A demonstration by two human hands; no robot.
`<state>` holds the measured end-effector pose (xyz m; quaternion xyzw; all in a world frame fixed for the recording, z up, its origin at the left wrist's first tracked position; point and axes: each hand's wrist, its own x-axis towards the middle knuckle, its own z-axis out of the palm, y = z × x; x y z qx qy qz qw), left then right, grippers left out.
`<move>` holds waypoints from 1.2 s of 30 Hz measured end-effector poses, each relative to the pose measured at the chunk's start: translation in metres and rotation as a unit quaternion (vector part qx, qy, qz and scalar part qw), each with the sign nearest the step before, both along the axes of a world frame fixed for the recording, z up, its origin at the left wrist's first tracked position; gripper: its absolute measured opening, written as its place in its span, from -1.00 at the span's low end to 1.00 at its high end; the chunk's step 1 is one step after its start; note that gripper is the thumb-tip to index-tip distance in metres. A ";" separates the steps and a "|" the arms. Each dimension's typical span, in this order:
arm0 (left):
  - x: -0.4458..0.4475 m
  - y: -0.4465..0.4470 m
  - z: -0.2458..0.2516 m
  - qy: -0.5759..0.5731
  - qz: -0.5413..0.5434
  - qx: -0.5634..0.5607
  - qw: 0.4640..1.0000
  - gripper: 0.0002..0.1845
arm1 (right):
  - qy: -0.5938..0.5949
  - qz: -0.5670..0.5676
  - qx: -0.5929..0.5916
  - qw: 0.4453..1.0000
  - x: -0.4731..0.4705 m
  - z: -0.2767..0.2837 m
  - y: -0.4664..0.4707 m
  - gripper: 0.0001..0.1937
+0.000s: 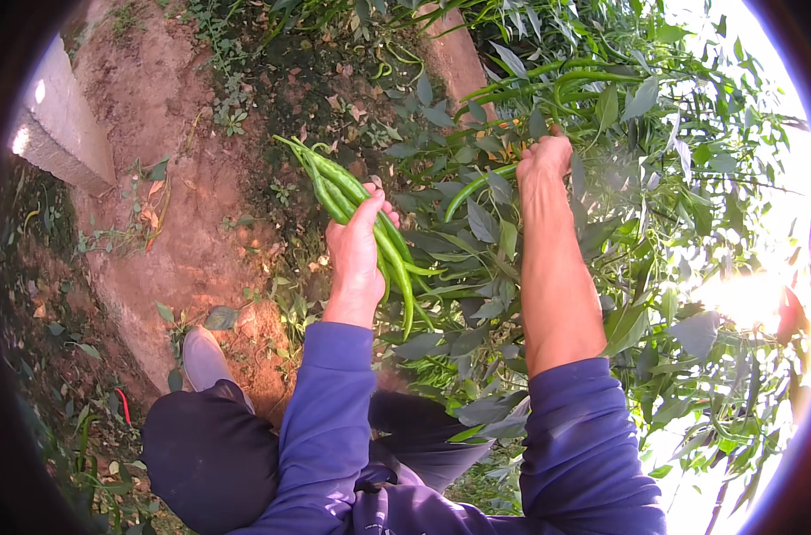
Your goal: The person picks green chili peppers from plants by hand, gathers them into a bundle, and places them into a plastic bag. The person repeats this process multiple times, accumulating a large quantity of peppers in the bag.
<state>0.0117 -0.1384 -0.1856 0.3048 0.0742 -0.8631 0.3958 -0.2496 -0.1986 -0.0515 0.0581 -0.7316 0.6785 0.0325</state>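
My left hand (356, 257) is closed around a bunch of long green chili peppers (335, 190). Their stems point up and to the left, and their thin tips hang below my palm. To the right, my right hand (545, 159) reaches into the leafy pepper plants (486, 267), its fingers curled and partly hidden. A curved green pepper (476, 190) runs from that hand down to the left, its near end inside my grip. More long green peppers (596, 77) hang among the leaves just above my right hand.
A bare soil ridge (178, 267) runs along the left, with a concrete post (64, 127) standing on it. My shoe (205, 358) rests on the soil. A red pepper (123, 406) lies at lower left. Dense foliage and strong glare fill the right side.
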 end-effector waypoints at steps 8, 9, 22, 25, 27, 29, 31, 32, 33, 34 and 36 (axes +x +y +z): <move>0.000 -0.002 -0.001 -0.010 -0.003 0.004 1.000 -0.74 | -0.189 0.128 0.134 0.964 -0.009 -0.029 -0.019 -0.80; 0.000 -0.002 -0.002 -0.016 -0.009 0.007 1.000 -0.74 | -0.213 0.118 0.131 0.961 -0.011 -0.031 -0.025 -0.80; 0.005 -0.011 0.000 -0.023 0.007 0.011 1.000 -0.71 | -0.099 0.062 0.103 0.988 -0.019 -0.030 -0.025 -0.70; 0.009 -0.012 0.004 -0.033 0.004 -0.004 0.999 -0.70 | -0.088 0.033 0.069 0.993 -0.027 -0.031 -0.028 -0.71; 0.009 -0.014 0.006 -0.040 0.006 -0.019 0.999 -0.69 | -0.083 0.040 0.091 0.992 -0.029 -0.030 -0.031 -0.73; 0.009 -0.016 0.008 -0.047 0.014 -0.035 0.998 -0.68 | -0.086 0.045 0.114 0.989 -0.026 -0.027 -0.033 -0.74; 0.010 -0.017 0.010 -0.062 0.001 -0.054 0.997 -0.67 | -0.092 0.047 0.134 0.986 -0.021 -0.023 -0.032 -0.75; 0.010 -0.018 0.011 -0.070 -0.005 -0.063 0.996 -0.67 | -0.093 0.052 0.144 0.984 -0.019 -0.021 -0.031 -0.75; 0.011 -0.019 0.012 -0.073 -0.005 -0.069 0.995 -0.67 | -0.094 0.058 0.154 0.982 -0.016 -0.019 -0.029 -0.75; 0.011 -0.019 0.012 -0.075 -0.006 -0.075 0.994 -0.67 | -0.096 0.067 0.164 0.979 -0.014 -0.018 -0.027 -0.75; 0.012 -0.020 0.013 -0.079 -0.007 -0.080 0.994 -0.67 | -0.111 0.088 0.155 0.978 -0.013 -0.017 -0.022 -0.76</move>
